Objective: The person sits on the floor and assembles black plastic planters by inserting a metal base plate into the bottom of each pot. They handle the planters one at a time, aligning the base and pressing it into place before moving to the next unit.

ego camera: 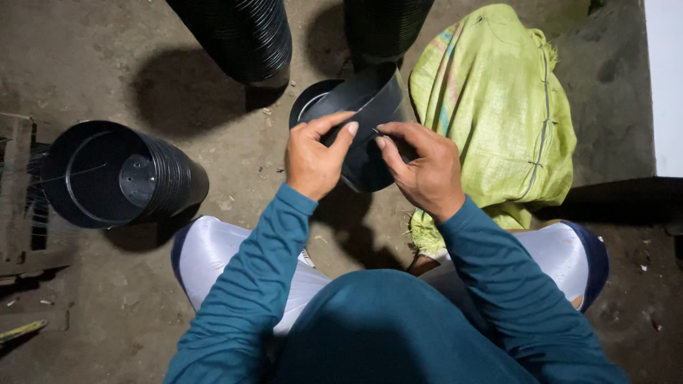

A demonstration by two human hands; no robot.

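Both hands grip one black plastic pot: left hand pinching its rim, right hand closed on, maybe, thin wire. Green woven sack just beyond right hand.

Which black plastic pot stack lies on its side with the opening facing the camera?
The stack of black plastic pots at left on the dirt floor; its opening shows a base with holes. The two stacks at top show only ribbed sides.

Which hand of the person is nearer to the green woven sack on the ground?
Right. The right hand grips the black pot directly beside the green sack, almost at its edge. The left hand holds the pot's other side, farther from the sack.
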